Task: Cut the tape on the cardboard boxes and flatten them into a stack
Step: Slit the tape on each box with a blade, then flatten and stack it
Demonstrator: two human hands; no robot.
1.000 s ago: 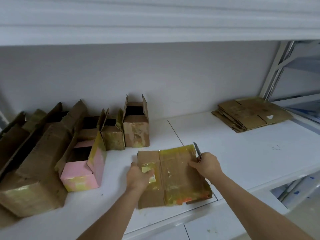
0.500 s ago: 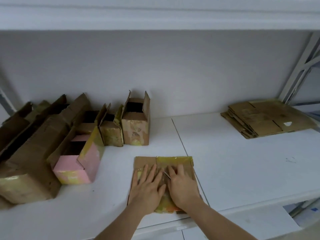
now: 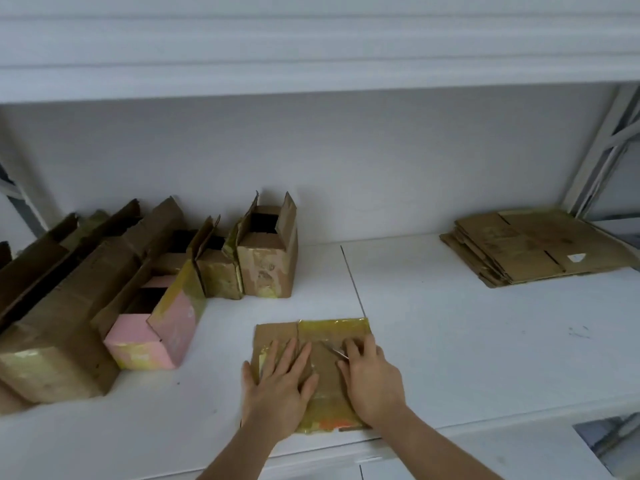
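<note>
The flattened box (image 3: pixel 313 344) lay flat on the white shelf (image 3: pixel 450 341), under both hands. It was brown cardboard, and shiny yellowish tape covered most of its right part, with an orange patch at the near edge.

The left hand (image 3: pixel 277 386) was open, its fingers straight and spread, and it pressed down on the left part of the box. The right hand (image 3: pixel 372 379) pressed on the right part, and a thin metal blade (image 3: pixel 335 351) stuck out between its thumb and fingers, so it held a cutter; how tightly its fingers closed I cannot tell.

To the left of the left hand and farther back, several open boxes (image 3: pixel 266 261) stood in a row, one of them pink (image 3: pixel 152 334). Far to the right of the right hand, a stack of flattened boxes (image 3: pixel 533 251) lay near the wall.
</note>
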